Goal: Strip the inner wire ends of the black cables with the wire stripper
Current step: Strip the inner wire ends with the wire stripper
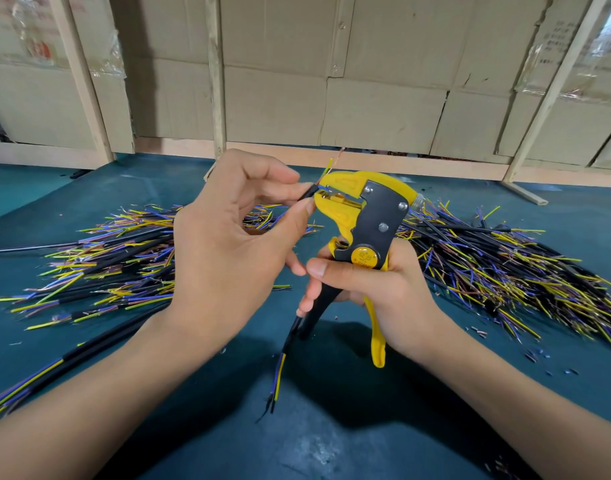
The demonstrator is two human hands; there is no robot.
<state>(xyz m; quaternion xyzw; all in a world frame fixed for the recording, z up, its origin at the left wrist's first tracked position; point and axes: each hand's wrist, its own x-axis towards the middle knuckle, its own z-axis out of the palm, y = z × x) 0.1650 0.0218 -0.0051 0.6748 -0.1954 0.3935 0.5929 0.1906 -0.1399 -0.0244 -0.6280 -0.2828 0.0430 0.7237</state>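
My left hand (227,244) pinches a short black cable (308,194) between thumb and forefinger, its end at the jaws of a yellow and black wire stripper (362,216). A blue inner wire lies between the jaws, while a yellow-green wire and a bare copper strand (333,161) stick up above them. My right hand (376,285) grips the stripper's handles and holds it upright over the table. The cable's other end (279,368), with yellow and blue wires, hangs down below my hands.
Large heaps of short black cables with coloured wire ends lie on the dark teal table (331,427) to the left (117,258) and right (504,271). Small insulation scraps (536,358) dot the right side. Cardboard panels on wooden posts (331,81) close off the back.
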